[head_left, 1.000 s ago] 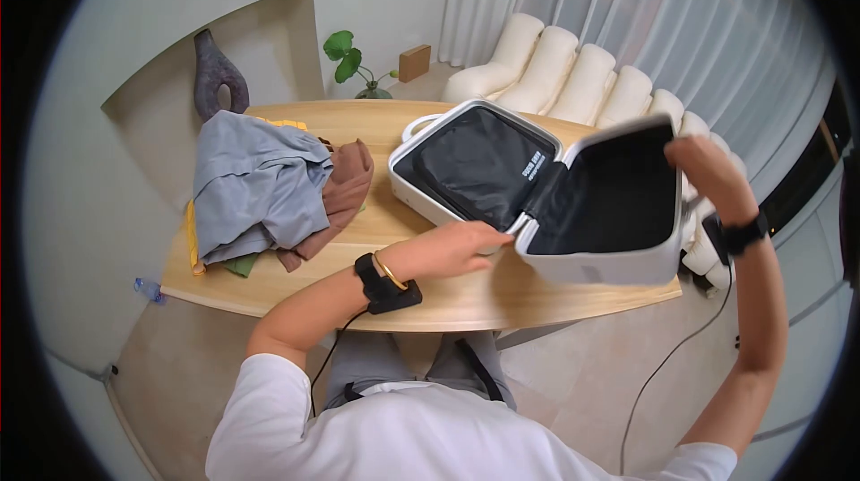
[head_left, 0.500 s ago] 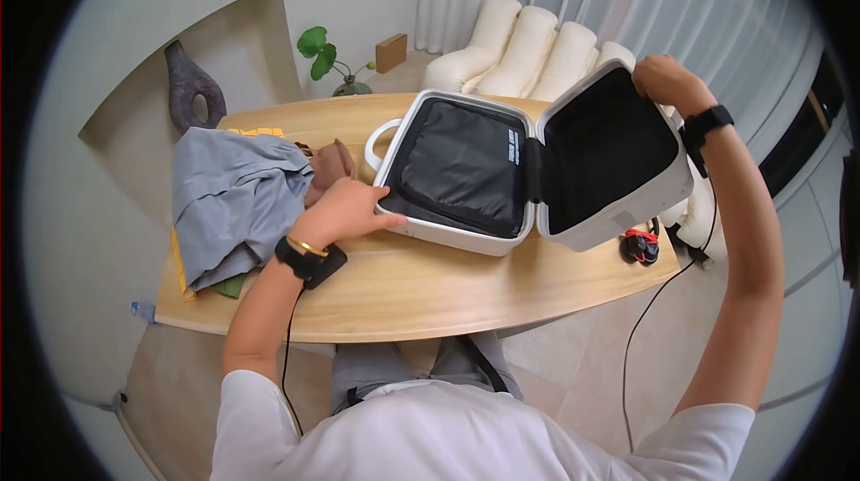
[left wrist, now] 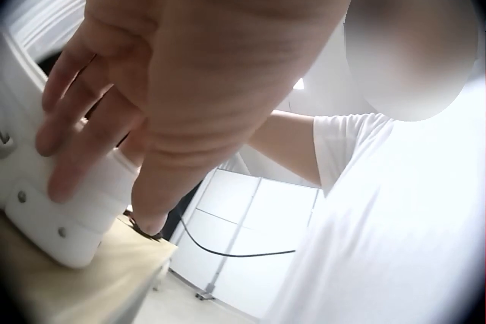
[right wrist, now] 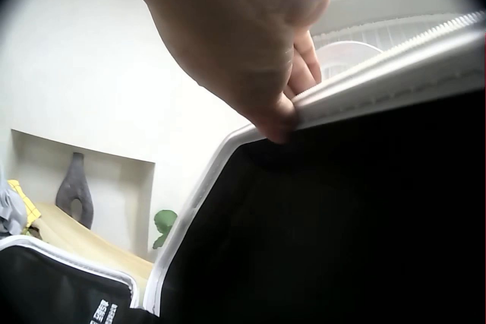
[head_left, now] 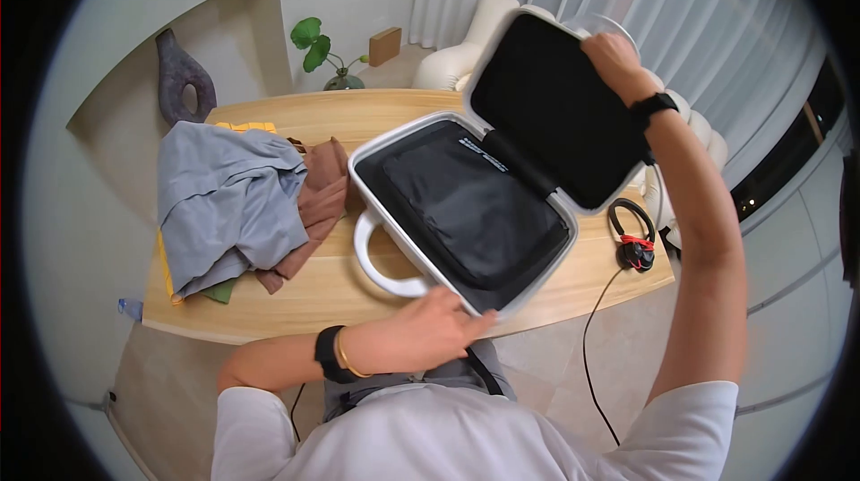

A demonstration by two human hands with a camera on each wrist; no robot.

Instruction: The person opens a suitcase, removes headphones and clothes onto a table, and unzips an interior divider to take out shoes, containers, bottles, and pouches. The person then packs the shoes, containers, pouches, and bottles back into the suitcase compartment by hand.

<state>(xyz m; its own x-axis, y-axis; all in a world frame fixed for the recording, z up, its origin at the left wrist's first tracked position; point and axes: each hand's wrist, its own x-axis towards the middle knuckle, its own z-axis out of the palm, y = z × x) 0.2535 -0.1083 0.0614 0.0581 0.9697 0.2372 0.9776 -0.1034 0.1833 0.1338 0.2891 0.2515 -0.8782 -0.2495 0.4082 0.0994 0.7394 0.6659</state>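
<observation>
A small white suitcase [head_left: 363, 151] lies open on the wooden table, its black lining and dark inner pouch [head_left: 466, 212] facing up. The lid [head_left: 555, 114] stands raised and tilted at the far right. My right hand [head_left: 616, 64] pinches the lid's upper rim, thumb on the black inside and fingers behind. At the near corner of the base is my left hand [head_left: 408, 333], beside the white handle [head_left: 365, 253]. In the left wrist view its fingers [left wrist: 83, 153] lie extended over the white shell near the riveted handle mount.
Piled clothes, grey [head_left: 228, 203] and brown [head_left: 318, 212], lie on the left of the table [head_left: 296, 315]. Headphones [head_left: 634, 253] with a red cord sit at the right end. Behind are a plant [head_left: 313, 47], a dark vase [head_left: 184, 82] and a cream sofa [head_left: 448, 64].
The suitcase has turned on the table, its handle swinging toward me. My right hand has moved left with the lid. My left hand has shifted from the hinge side to the handle side, then to the near corner.
</observation>
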